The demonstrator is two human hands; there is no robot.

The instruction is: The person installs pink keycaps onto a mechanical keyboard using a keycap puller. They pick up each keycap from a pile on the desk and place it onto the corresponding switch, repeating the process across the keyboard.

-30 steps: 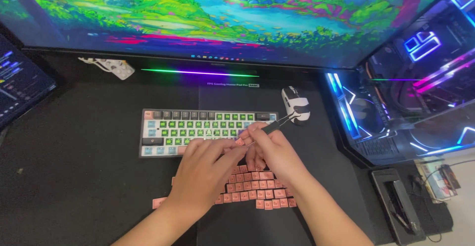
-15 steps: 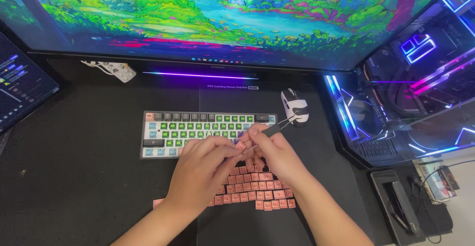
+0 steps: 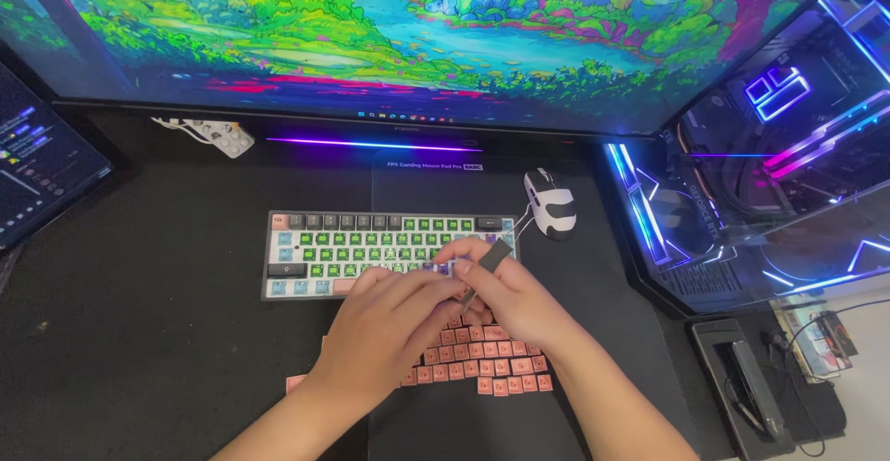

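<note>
A: Keyboard (image 3: pixel 389 255) — small, white-framed, sits mid-worktop, a little toward the back edge, below the big monitor (image 3: pixel 417 35). Most switch sockets are bare and glowing green. A few dark caps remain along its top row and left side, pale blue ones along its bottom-left.

B: Hands?

A: Both over the keyboard's front-right part. Right hand (image 3: pixel 505 294) is closed around a keycap puller (image 3: pixel 491 262), a slim dark handle with wire tips angling up toward the mouse (image 3: pixel 551 203). Left hand (image 3: pixel 389 331) is curled, fingers bent down onto the lower rows beside the right. Whether it pinches a cap — cannot tell, the fingertips are hidden.

B: The loose caps?

A: Pink keycaps (image 3: pixel 482 359) lie in neat rows on the dark mat (image 3: pixel 139 331), just in front of the keyboard, toward the front edge and partly under the wrists. One stray pink one (image 3: pixel 295 384) sits apart to the left.

B: How far along, by your reading?

A: Judging only from the layout — the greater part of the board is bare, a small share still capped. Whether the pink set has come off or is going on, the frame doesn't settle.

B: Surroundings?

A: Lit PC case (image 3: pixel 769 164) at the right edge, a second screen (image 3: pixel 37 164) at the left.
</note>
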